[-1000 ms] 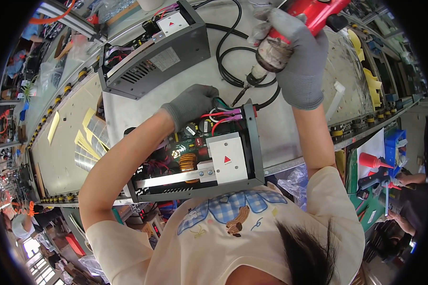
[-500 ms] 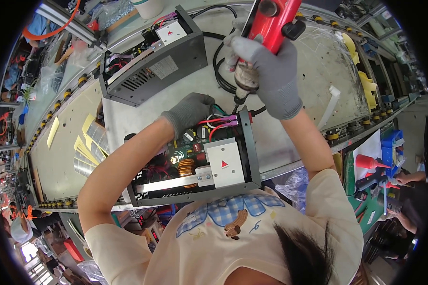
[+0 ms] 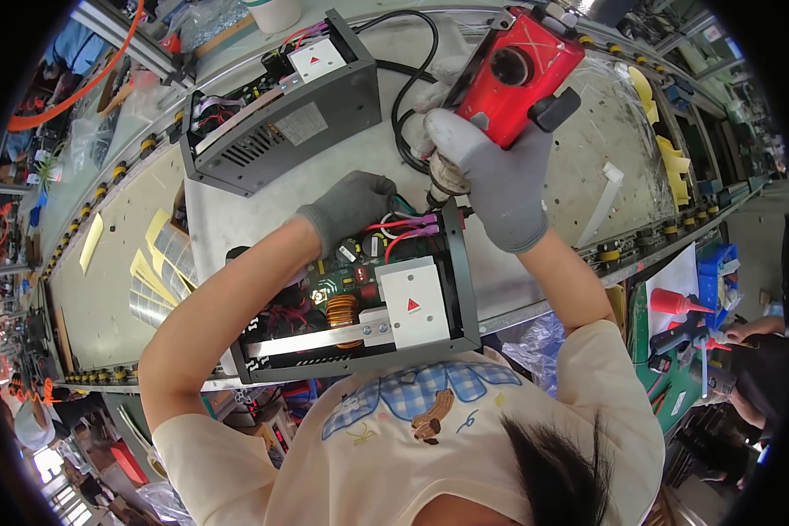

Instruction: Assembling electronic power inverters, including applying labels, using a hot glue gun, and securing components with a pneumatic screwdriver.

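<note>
An opened grey electronics unit (image 3: 466, 285) lies in front of me, showing a green circuit board, a copper coil and a white plate. My right hand (image 3: 507, 197), in a grey glove, is wrapped round a red power screwdriver (image 3: 557, 66). The tool points downward, its nose (image 3: 447, 178) just above the unit's far right corner; the bit's exact contact is hidden. My gloved left hand (image 3: 349, 210) curls over the unit's far edge with its fingertips closed beside green and white wires (image 3: 401, 207). What those fingers pinch is hidden.
A second opened unit (image 3: 272, 162) stands tilted at the far left. A black cable (image 3: 434, 39) loops behind the tool. Yellow-backed label sheets (image 3: 162, 272) lie to the left. At right, a red bottle (image 3: 671, 302) stands on a green mat, near another person's hand (image 3: 745, 333).
The power screwdriver has come down toward the unit's far right corner and turned, its body tipping to the right. My left hand has stayed in place.
</note>
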{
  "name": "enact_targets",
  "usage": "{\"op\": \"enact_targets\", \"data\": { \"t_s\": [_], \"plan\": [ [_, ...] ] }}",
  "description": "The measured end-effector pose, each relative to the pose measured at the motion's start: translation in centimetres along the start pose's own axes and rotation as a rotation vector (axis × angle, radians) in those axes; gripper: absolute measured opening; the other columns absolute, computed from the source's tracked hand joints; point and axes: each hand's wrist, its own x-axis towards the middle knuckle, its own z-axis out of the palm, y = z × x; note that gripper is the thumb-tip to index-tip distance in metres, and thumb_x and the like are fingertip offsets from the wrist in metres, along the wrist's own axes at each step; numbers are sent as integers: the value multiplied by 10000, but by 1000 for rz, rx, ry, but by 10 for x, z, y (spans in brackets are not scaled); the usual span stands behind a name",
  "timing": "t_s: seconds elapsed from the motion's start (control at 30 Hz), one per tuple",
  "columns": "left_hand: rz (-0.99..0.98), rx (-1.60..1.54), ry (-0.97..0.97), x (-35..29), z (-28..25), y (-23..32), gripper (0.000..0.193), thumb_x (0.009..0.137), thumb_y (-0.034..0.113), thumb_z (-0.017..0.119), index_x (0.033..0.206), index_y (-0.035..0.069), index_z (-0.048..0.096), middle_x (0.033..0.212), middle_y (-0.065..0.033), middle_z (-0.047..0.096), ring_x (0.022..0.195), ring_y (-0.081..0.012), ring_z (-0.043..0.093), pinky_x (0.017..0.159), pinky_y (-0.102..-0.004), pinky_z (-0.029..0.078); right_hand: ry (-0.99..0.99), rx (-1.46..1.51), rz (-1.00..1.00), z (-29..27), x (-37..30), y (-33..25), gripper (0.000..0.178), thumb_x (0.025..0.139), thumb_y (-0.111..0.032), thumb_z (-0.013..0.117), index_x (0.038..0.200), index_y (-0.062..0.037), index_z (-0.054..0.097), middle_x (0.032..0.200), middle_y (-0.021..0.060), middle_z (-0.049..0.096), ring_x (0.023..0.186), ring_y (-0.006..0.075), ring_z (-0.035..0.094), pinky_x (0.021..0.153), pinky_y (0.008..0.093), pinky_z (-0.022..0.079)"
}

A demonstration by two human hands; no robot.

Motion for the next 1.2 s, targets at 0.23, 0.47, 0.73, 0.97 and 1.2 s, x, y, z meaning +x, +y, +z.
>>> {"op": "enact_targets", "data": {
  "t_s": [0.23,0.47,0.73,0.97,1.2],
  "plan": [
    [440,538,64,-37,-18,51,249,762,174,569,963,46,641,848,-152,635,807,-281,602,755,-334,459,-136,-100,-12,7,3,3,285,721,46,616,996,8,556,802,52,621,628,102,582,529,235,472],
    [22,344,-81,-47,-21,59,270,735,102,578,977,6,649,822,-136,654,746,-199,611,701,-299,474,-141,-186,-13,16,13,8,199,658,-143,664,799,-28,582,581,38,590,539,119,581,546,270,477],
    [711,78,-54,-21,-18,25,280,738,125,667,998,30,629,881,-128,654,766,-216,610,759,-273,473,-177,-494,-355,27,-4,4,352,642,-161,671,946,-32,550,726,116,613,646,248,629,593,320,499],
    [467,433,-44,-20,-20,20,243,740,97,585,945,-9,659,804,-140,657,712,-224,603,666,-302,473,-140,-357,-212,21,9,14,287,643,-169,678,861,-18,569,652,90,606,588,205,614,578,304,491],
    [157,314,-128,-31,-20,36,264,742,100,583,969,-15,653,777,-140,654,681,-190,600,669,-301,471,-108,-202,16,12,27,19,206,653,-168,672,764,-23,577,588,44,584,559,129,591,551,284,481]
  ]
}}
